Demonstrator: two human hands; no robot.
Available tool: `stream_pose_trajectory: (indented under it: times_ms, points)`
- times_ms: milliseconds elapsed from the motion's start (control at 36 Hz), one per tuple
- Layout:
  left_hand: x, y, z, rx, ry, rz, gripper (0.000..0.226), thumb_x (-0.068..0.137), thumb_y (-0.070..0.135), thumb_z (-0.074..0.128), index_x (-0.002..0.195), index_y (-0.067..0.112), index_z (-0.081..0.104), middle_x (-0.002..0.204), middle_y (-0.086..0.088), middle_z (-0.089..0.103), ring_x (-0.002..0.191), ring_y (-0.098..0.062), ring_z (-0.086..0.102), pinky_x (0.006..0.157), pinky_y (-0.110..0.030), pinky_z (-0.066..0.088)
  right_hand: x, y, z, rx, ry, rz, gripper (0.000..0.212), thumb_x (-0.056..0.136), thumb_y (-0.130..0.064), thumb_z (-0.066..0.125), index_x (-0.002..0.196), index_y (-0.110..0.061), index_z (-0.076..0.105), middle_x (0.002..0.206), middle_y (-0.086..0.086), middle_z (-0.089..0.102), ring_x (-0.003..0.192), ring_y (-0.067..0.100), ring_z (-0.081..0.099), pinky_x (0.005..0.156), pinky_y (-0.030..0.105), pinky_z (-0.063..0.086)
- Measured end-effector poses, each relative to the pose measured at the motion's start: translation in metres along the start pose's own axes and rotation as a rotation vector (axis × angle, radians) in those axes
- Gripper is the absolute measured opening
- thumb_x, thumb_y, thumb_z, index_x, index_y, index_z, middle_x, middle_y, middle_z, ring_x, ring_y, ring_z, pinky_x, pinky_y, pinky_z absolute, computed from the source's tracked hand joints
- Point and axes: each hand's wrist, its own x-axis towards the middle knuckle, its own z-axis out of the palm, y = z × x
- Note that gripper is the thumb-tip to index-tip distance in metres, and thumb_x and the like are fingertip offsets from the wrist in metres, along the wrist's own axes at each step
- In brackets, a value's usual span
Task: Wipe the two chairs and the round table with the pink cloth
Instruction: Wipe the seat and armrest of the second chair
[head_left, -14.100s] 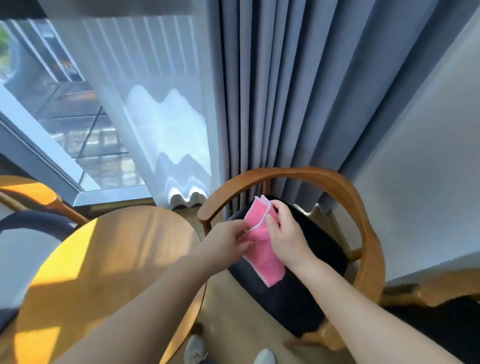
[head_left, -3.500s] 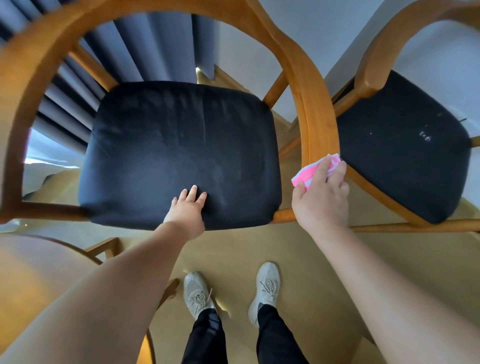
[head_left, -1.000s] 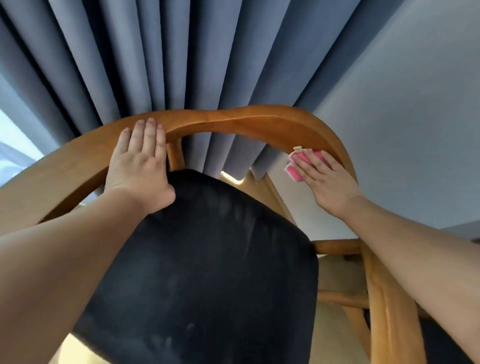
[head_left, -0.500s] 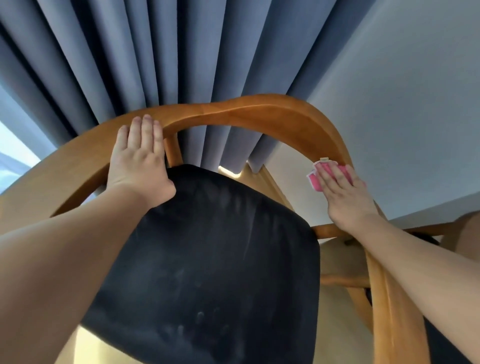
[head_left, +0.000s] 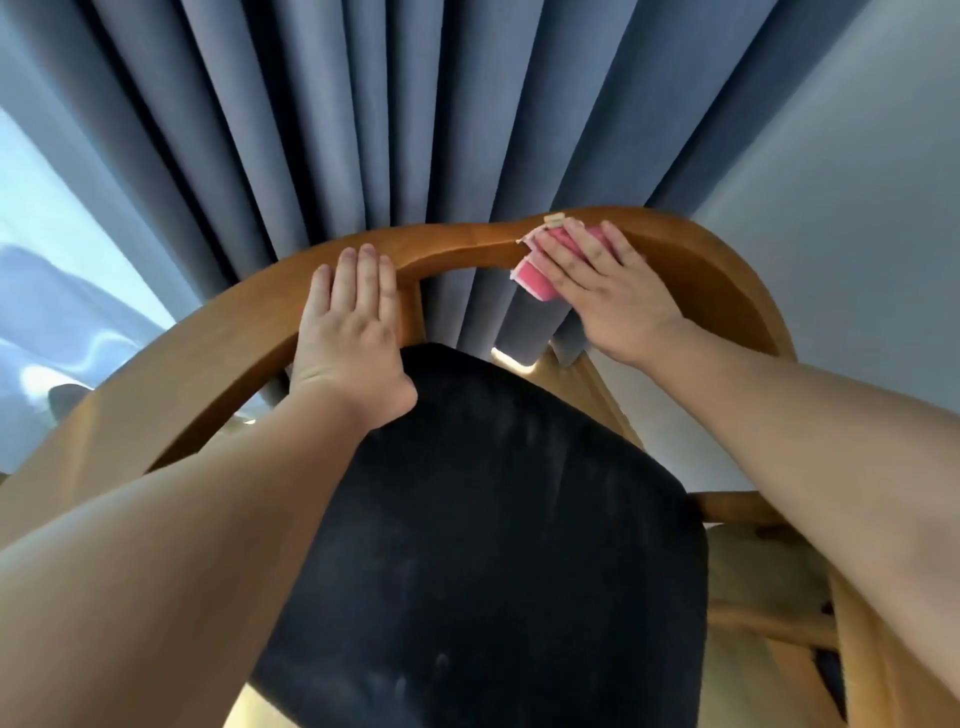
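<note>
On the chair's back rail, the flat right hand presses the pink cloth (mostly covered, tag unreadable); the left hand lies flat.

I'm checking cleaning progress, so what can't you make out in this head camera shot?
Pink cloth: mostly covered by the right hand, head view.
Backrest rail: the stretch under the left hand is hidden.
Chair legs: largely hidden beneath the black seat, cut off by the bottom edge.
Round table: outside the frame.

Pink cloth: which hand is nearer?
Right. The right hand presses flat on the pink cloth; the left hand rests on the curved wooden chair rail, to the cloth's left, not touching it.
</note>
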Motion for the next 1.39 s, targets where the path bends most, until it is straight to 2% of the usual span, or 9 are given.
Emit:
stream_pose_trajectory:
  times_ms: [222, 472, 722, 806, 889, 1056, 1194, 1278, 1389]
  points:
    - [0.0, 0.001, 0.002, 0.012, -0.005, -0.02, 0.099, 0.077, 0.049, 0.035, 0.146, 0.0, -0.017, 0.157, -0.018, -0.013, 0.145, -0.033, -0.01, 0.117, -0.047, -0.002, -0.004, 0.001, 0.008, -0.154, -0.039, -0.024, 0.083, 0.095, -0.026, 0.036, 0.151, -0.016, -0.025, 0.156, 0.004, -0.035, 0.142, 0.028, -0.033, 0.12, 0.048, -0.011]
    - [-0.002, 0.001, 0.0, 0.015, -0.018, -0.016, 0.101, 0.076, 0.051, 0.038, 0.147, 0.002, -0.015, 0.157, -0.017, -0.012, 0.145, -0.031, -0.009, 0.118, -0.045, -0.001, -0.09, 0.02, 0.05, -0.218, -0.259, 0.024, 0.066, 0.084, -0.019, -0.011, 0.146, -0.01, -0.03, 0.151, 0.012, -0.042, 0.141, 0.032, -0.034, 0.12, 0.049, -0.011]
    - [-0.005, -0.006, -0.008, -0.033, -0.047, 0.029, 0.103, 0.075, 0.048, 0.045, 0.149, 0.004, -0.011, 0.158, -0.015, -0.01, 0.146, -0.029, -0.007, 0.119, -0.043, 0.001, -0.166, 0.019, 0.045, -0.194, -0.474, 0.162, 0.066, 0.1, -0.02, 0.028, 0.154, -0.015, -0.009, 0.162, 0.008, -0.018, 0.148, 0.027, -0.02, 0.101, 0.046, -0.03]
    - [-0.006, -0.008, -0.013, -0.055, -0.06, 0.037, 0.104, 0.074, 0.047, 0.049, 0.149, 0.004, -0.01, 0.158, -0.014, -0.009, 0.146, -0.027, -0.007, 0.119, -0.042, 0.001, -0.19, 0.012, 0.04, -0.089, -0.515, 0.185, 0.067, 0.097, -0.017, 0.04, 0.156, -0.016, 0.009, 0.164, 0.008, -0.005, 0.15, 0.027, -0.012, 0.113, 0.047, -0.019]
    - [-0.005, -0.006, -0.015, -0.079, -0.083, 0.022, 0.101, 0.077, 0.041, 0.049, 0.149, 0.004, -0.01, 0.158, -0.013, -0.01, 0.146, -0.027, -0.008, 0.119, -0.042, 0.001, -0.203, -0.003, 0.035, 0.006, -0.525, 0.211, 0.063, 0.092, -0.017, 0.053, 0.152, -0.02, 0.031, 0.163, 0.009, 0.016, 0.151, 0.029, 0.003, 0.122, 0.05, 0.007]
    - [-0.017, -0.002, -0.03, -0.106, -0.031, 0.101, 0.088, 0.083, 0.027, 0.047, 0.149, 0.004, -0.006, 0.158, -0.015, -0.011, 0.145, -0.027, -0.011, 0.119, -0.041, -0.002, -0.202, -0.015, 0.007, 0.247, -0.36, 0.279, 0.056, 0.095, -0.015, 0.049, 0.147, -0.03, 0.036, 0.158, 0.0, 0.03, 0.147, 0.027, 0.02, 0.119, 0.047, 0.017]
    - [-0.048, 0.011, -0.082, -0.408, -0.072, 0.202, 0.068, 0.086, 0.017, 0.051, 0.149, 0.017, 0.024, 0.155, -0.008, 0.022, 0.143, -0.026, 0.016, 0.117, -0.04, 0.02, -0.201, -0.014, -0.042, 0.518, -0.158, 0.325, 0.063, 0.093, -0.007, 0.057, 0.148, -0.027, 0.036, 0.155, -0.006, 0.035, 0.146, 0.018, 0.026, 0.117, 0.038, 0.021]
    - [-0.071, 0.013, -0.125, -0.528, -0.06, 0.241, 0.055, 0.092, 0.02, 0.046, 0.145, 0.02, 0.033, 0.146, -0.001, 0.04, 0.134, -0.023, 0.036, 0.103, -0.039, 0.04, -0.209, -0.012, -0.088, 0.697, 0.011, 0.357, 0.061, 0.092, -0.004, 0.061, 0.146, -0.026, 0.041, 0.152, -0.007, 0.041, 0.144, 0.015, 0.031, 0.114, 0.037, 0.028]
    - [-0.097, 0.002, -0.192, -0.645, 0.017, 0.292, 0.042, 0.095, 0.024, 0.046, 0.137, 0.021, 0.047, 0.134, 0.003, 0.052, 0.115, -0.017, 0.054, 0.081, -0.028, 0.046, -0.233, -0.01, -0.157, 0.913, 0.159, 0.401, 0.055, 0.096, -0.003, 0.053, 0.146, -0.023, 0.043, 0.15, -0.007, 0.043, 0.143, 0.011, 0.033, 0.116, 0.036, 0.032]
